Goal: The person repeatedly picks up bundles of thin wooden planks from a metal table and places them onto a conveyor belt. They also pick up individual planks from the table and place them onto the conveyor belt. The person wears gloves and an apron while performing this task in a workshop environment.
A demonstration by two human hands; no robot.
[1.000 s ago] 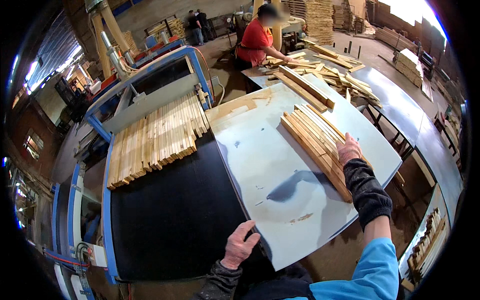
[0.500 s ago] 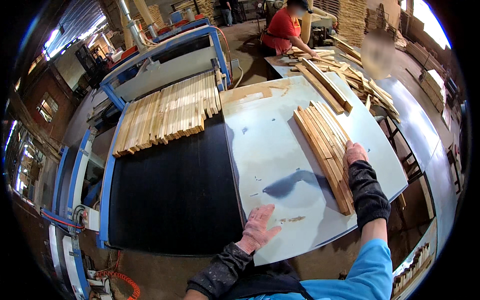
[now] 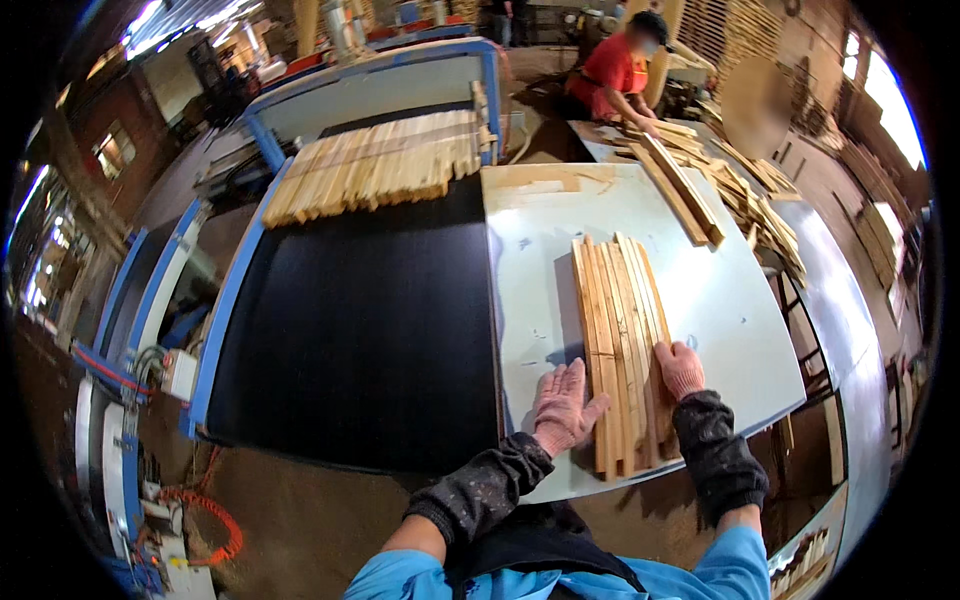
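Observation:
A bundle of long wooden strips lies side by side on the pale sheet-topped table, with uneven ends. My left hand, in a pinkish work glove, is open at the bundle's left edge, fingers stretched forward and the thumb over the nearest strip. At the right edge my right hand, gloved the same way, has its fingers curled against the outer strip. The bundle is between both hands. Dark sleeve covers reach up both forearms.
Left of the table runs a black conveyor belt, carrying a row of wooden strips before a blue machine frame. Two thicker boards lie at the table's far right. Beyond, a person in red handles a loose wood pile.
The bundle has slid left across the table, with my right hand at its right side. My left hand has come up against its left edge. The row on the belt has moved farther away.

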